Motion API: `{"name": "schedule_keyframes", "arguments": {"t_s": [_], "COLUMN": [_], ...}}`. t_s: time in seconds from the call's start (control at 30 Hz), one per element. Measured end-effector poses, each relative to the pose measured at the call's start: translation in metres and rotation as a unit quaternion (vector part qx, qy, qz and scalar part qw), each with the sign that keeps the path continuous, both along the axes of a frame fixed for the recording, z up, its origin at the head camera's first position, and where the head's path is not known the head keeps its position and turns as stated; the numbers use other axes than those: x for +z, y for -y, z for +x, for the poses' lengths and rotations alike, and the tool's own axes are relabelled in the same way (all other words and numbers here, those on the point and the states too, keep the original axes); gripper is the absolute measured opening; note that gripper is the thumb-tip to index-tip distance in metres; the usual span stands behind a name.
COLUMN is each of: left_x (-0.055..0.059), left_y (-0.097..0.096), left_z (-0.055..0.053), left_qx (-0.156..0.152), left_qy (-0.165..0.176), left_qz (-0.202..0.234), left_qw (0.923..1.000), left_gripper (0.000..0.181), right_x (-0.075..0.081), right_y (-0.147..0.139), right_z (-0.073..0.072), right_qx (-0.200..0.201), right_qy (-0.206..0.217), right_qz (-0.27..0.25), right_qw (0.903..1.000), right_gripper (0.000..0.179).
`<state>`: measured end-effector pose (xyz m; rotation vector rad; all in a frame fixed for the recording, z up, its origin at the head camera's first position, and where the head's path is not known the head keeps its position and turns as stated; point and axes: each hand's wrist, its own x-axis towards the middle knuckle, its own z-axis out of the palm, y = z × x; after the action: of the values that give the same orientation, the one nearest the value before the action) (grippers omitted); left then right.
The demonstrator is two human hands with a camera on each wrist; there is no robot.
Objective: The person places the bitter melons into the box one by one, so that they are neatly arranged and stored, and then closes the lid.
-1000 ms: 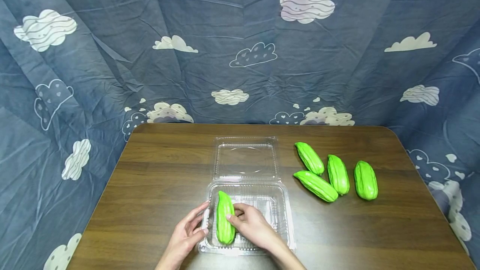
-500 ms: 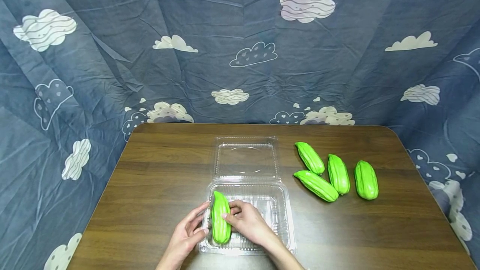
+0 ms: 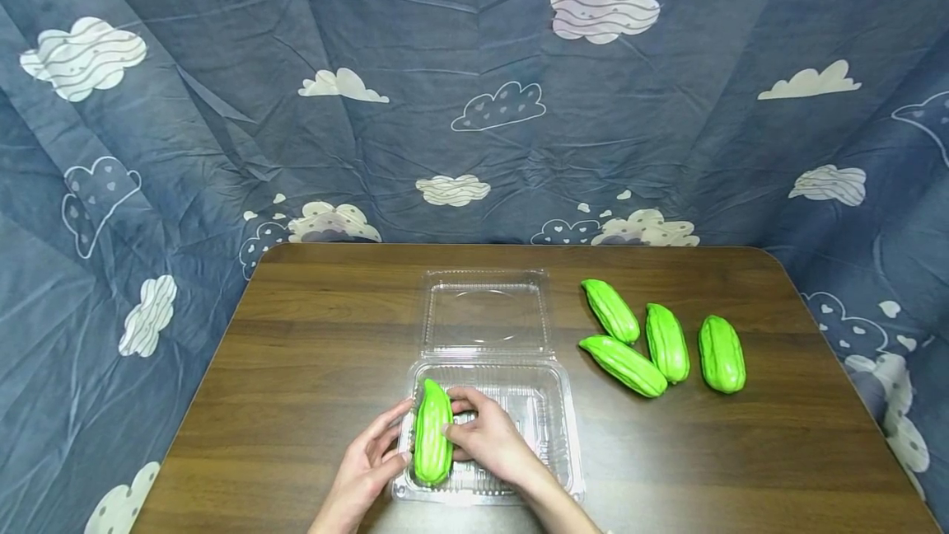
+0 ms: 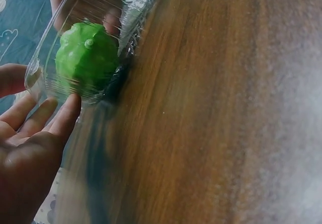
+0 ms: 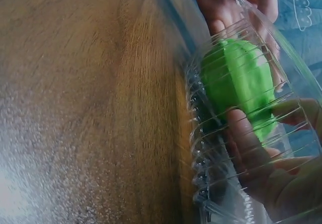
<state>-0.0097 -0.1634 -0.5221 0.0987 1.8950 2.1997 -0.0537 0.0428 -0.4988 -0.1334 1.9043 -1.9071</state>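
A bright green, ridged bitter melon (image 3: 433, 433) lies lengthwise along the left side of a clear plastic clamshell container (image 3: 511, 494). My right hand (image 3: 485, 435) reaches into the container and holds the melon from its right side, thumb on top. In the right wrist view, the right thumb (image 5: 246, 143) shows through the ridged wall against the melon (image 5: 236, 78). My left hand (image 3: 363, 472) holds the container's left rim, its thumb over the edge. Seen in the left wrist view, the left fingers (image 4: 68, 116) rest against the outer wall.
The container's lid (image 3: 485, 311) lies folded back, flat behind the base. Several more bitter melons lie on the wooden table to the right, the closest one (image 3: 624, 366) beside the container and the farthest one (image 3: 722, 354) apart. A blue cloud-print cloth (image 3: 489, 48) hangs behind the table.
The bitter melon has shifted left inside the container, up to the left wall, with my right hand moving along with it. The left hand stays at the left rim.
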Motion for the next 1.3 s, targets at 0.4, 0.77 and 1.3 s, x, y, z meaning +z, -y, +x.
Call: {"name": "schedule_keyframes", "arguments": {"t_s": [0.4, 0.77, 1.3], "left_x": [-0.001, 0.0, 0.004], "left_y": [0.0, 0.001, -0.002], "left_z": [0.0, 0.001, -0.001], "left_qx": [-0.019, -0.019, 0.006], "left_qy": [-0.027, -0.038, 0.011], "left_qz": [0.02, 0.014, 0.0], "left_qw": [0.9993, 0.999, 0.9999], "left_gripper": [0.066, 0.065, 0.067], "right_x": [-0.003, -0.001, 0.001], "right_y": [-0.002, -0.001, -0.012], "right_z": [0.002, 0.003, 0.0], "right_qx": [0.008, 0.017, 0.019], "right_qy": [-0.001, -0.013, -0.085], "right_qz": [0.002, 0.012, 0.112], "right_qw": [1.0, 0.9997, 0.9898], "right_gripper": [0.058, 0.064, 0.061]}}
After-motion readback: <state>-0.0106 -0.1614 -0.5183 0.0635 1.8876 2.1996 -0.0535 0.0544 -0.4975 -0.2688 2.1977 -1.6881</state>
